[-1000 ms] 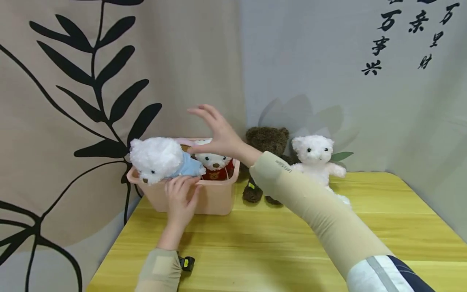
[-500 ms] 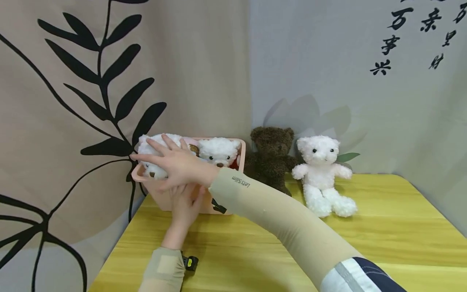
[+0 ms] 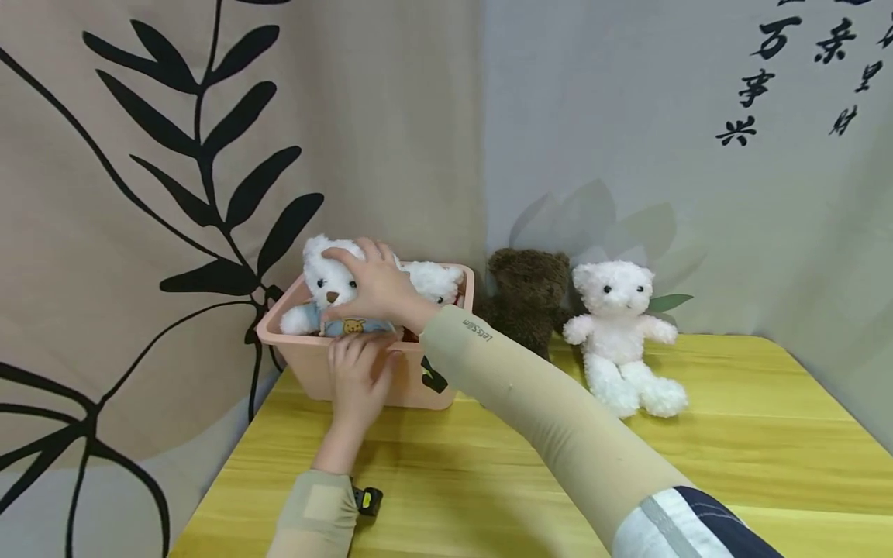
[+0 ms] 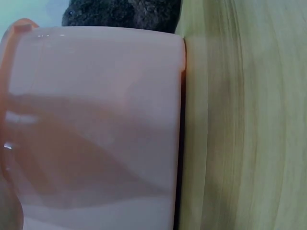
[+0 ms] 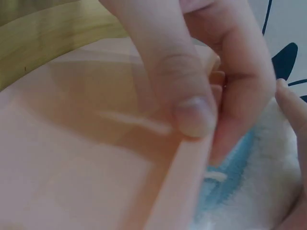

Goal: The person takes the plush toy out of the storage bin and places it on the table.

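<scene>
In the head view, a white teddy bear (image 3: 333, 283) in a blue shirt sits up in a pink plastic bin (image 3: 300, 368), facing forward. My right hand (image 3: 380, 287) grips it from the right side, thumb across its front and fingers around its head. The left hand (image 3: 359, 384) pinches the bin's front rim, and the right wrist view shows its thumb (image 5: 194, 115) outside and its fingers inside. Beside the held bear, a second white teddy bear (image 3: 438, 280) is partly hidden by my right hand. The left wrist view shows mostly the bin's wall (image 4: 105, 76).
Right of the bin sits a dark brown teddy bear (image 3: 528, 287), its lower part behind my right forearm. A white teddy bear (image 3: 614, 329) without clothes sits farther right. Everything stands on a wooden table (image 3: 502, 473) with fabric hangings (image 3: 398, 116) behind it.
The bear in the blue shirt has turned from lying sideways across the bin to sitting up. My right hand came down onto it and now holds it. The left hand stays at the rim.
</scene>
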{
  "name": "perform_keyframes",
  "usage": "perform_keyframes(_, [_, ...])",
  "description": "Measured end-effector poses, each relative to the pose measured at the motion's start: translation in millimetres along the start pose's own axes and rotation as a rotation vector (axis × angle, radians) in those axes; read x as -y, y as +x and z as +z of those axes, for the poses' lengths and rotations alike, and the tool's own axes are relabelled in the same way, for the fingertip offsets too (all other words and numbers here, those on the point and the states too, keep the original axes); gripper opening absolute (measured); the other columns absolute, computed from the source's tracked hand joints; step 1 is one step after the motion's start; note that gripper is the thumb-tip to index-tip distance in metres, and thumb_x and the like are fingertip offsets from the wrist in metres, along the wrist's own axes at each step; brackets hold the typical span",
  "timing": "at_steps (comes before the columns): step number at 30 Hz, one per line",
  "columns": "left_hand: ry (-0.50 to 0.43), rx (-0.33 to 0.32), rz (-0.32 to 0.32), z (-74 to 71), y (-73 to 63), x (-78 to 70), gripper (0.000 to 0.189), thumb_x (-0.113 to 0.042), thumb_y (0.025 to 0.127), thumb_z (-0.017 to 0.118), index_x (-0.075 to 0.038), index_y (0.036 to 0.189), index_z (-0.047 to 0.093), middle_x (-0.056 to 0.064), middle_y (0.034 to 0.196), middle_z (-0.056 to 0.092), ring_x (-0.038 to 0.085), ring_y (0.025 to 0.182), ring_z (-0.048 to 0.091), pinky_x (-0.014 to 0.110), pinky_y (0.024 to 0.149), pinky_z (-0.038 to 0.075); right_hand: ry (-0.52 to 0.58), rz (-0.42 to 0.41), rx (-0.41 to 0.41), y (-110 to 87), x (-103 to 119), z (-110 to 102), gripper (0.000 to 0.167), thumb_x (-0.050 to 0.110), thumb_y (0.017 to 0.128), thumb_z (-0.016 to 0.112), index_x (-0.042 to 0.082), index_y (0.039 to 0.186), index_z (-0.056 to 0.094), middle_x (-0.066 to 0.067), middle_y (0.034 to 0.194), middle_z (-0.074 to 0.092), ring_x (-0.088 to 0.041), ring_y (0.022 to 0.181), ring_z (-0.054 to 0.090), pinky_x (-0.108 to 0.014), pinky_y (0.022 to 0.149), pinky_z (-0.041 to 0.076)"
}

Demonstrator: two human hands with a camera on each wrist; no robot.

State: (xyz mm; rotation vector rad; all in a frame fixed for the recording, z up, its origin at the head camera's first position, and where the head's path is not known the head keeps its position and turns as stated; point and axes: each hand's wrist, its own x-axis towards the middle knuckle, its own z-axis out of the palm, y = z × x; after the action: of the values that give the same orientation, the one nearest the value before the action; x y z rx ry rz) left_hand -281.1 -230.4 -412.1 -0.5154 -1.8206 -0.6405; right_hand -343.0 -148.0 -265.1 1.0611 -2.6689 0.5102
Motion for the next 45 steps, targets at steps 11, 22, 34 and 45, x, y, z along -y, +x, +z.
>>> perform_keyframes(11, [0.01, 0.005, -0.009, -0.1, 1.2, -2.4, 0.019, -0.023, 0.089, 0.064, -0.009, 0.101, 0.07, 0.008, 0.102, 0.067, 0.035, 0.096, 0.054, 0.052, 0.09, 0.032, 0.077, 0.108, -0.063, 3.5, -4.2, 8.5, 0.103, 0.076, 0.064, 0.069, 0.043, 0.151, 0.023, -0.009, 0.154, 0.022, -0.036, 0.134, 0.03, -0.043, 0.087, 0.048])
perform_keyframes(22, [0.013, 0.007, -0.008, 1.2, -1.0, -0.8, 0.019, -0.024, 0.089, 0.064, -0.011, 0.102, 0.07, 0.006, 0.103, 0.067, 0.034, 0.096, 0.054, 0.054, 0.092, 0.03, 0.223, 0.113, -0.156, 2.0, -1.8, 6.7, 0.084, 0.05, 0.073, 0.078, 0.039, 0.146, 0.037, -0.009, 0.149, 0.028, -0.03, 0.128, 0.035, -0.041, 0.088, 0.046])
perform_keyframes(34, [-0.005, 0.004, -0.022, 0.5, -2.5, -1.1, 0.021, -0.025, 0.089, 0.064, -0.007, 0.099, 0.069, 0.009, 0.101, 0.066, 0.034, 0.097, 0.053, 0.052, 0.094, 0.029, 0.339, 0.085, -0.367, 3.3, -26.1, -46.1, 0.077, 0.038, 0.075, 0.077, 0.034, 0.143, 0.042, -0.005, 0.144, 0.032, -0.019, 0.124, 0.035, -0.033, 0.086, 0.042])
perform_keyframes(45, [-0.005, 0.001, -0.026, 1.6, -4.5, -1.4, 0.029, -0.034, 0.094, 0.061, -0.008, 0.102, 0.07, 0.012, 0.099, 0.065, 0.036, 0.098, 0.052, 0.058, 0.094, 0.027, 0.395, 0.082, -0.591, -10.7, -67.7, -139.2, 0.08, 0.029, 0.07, 0.084, 0.027, 0.141, 0.048, -0.007, 0.136, 0.037, -0.016, 0.117, 0.043, -0.026, 0.092, 0.04])
